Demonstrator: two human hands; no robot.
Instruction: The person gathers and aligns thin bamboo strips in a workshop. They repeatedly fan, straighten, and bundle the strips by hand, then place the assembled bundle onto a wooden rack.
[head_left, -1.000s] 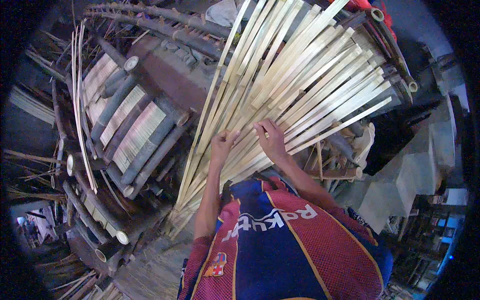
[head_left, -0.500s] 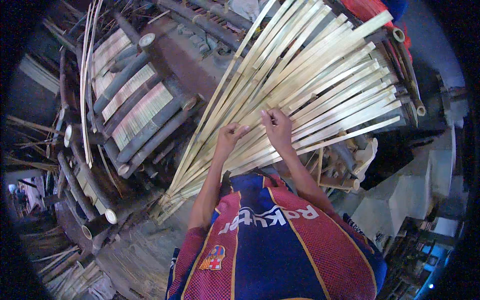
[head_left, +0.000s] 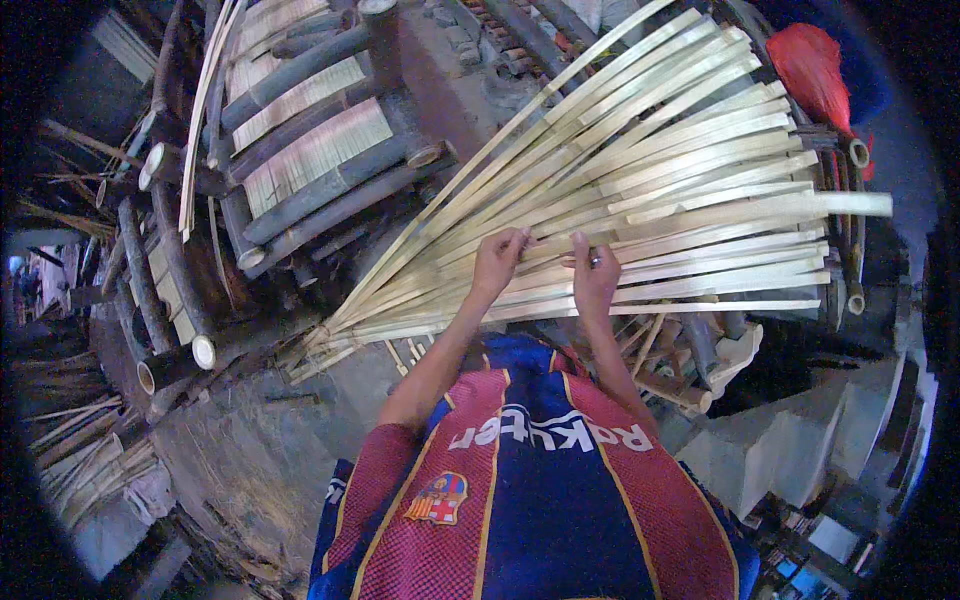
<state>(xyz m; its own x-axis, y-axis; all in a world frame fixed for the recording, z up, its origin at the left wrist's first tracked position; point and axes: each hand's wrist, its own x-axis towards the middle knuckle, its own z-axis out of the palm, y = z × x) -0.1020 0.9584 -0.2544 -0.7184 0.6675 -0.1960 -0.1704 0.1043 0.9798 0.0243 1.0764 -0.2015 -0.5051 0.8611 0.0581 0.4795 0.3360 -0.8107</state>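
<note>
A wide fan of pale, flat bamboo strips (head_left: 690, 150) spreads in front of me, gathered at its left end and splayed toward the right. My left hand (head_left: 498, 264) is closed in a pinch over the middle of the fan, at a bamboo strip. Close by on the right, my right hand (head_left: 596, 276) has its thumb and fingers bent around the same strip. One broader strip (head_left: 850, 204) runs from near my hands past the fan's right edge. My fingers hide exactly where they grip.
Left of the fan stand dark bamboo-pole frames (head_left: 330, 185) with pale slatted panels. A red bag (head_left: 812, 75) is at the far right, near cut pole ends (head_left: 857, 153). More loose strips (head_left: 105, 470) lie at the lower left. Pale wooden pieces (head_left: 735, 355) sit below the fan's right side.
The view has turned, and the scene appears rotated clockwise. The broad strip has swung from slanting up-right to nearly level, lying across the other strips. My hands have shifted right.
</note>
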